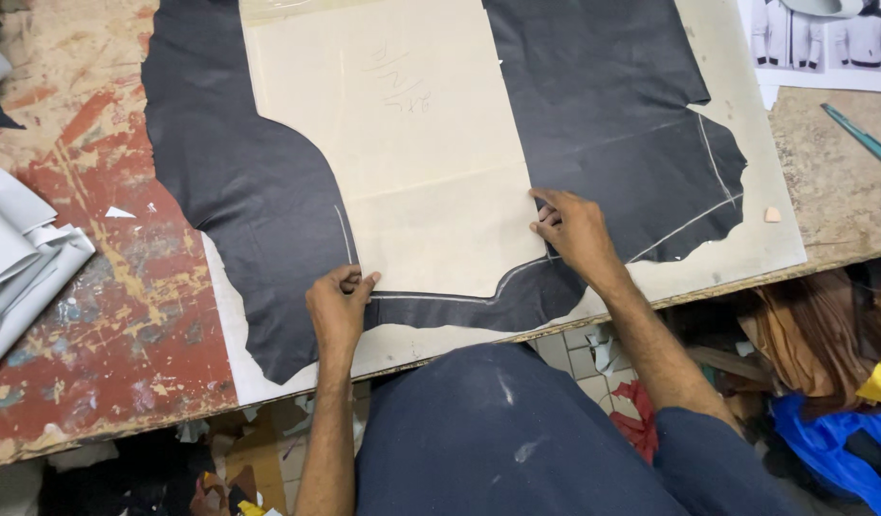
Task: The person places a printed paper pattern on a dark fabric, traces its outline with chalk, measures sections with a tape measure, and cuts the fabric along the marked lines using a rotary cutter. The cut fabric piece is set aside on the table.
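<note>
- The left hand [337, 308] has its fingers [356, 280] curled narrow and pressed together at the lower left corner of a large cream paper pattern sheet [412, 143]; they seem to pinch something small against the sheet's edge, though the view is too coarse to tell what.
- The right hand [576, 229] lies with its fingers [545, 212] bent and close together, the tips pressing the pattern sheet's right edge down near its lower right corner; nothing is seen gripped in them.
- The pattern sheet lies flat on a wide piece of black leather with ragged edges [593, 105], covering its middle; the sheet's left side curves inward, and faint pencil scribbles show near its top.
- Pale chalk lines [689, 225] run on the black leather beside the sheet's lower left edge, along its bottom edge between the two hands, and out to the right beyond the right hand.
- The black leather rests on a pale underlay sheet [746, 248] that shows past it at the right and lower left.
- All of this lies on a worn wooden desk with flaking red paint [115, 315].
- At the desk's left edge sits a stack of folded grey material [20, 248].
- A teal pen [861, 137] lies at the far right, well apart from the hands, and a small pale block [772, 214] lies on the underlay near the leather's right edge.
- A printed sheet showing white jackets [823, 43] is at the top right corner.
</note>
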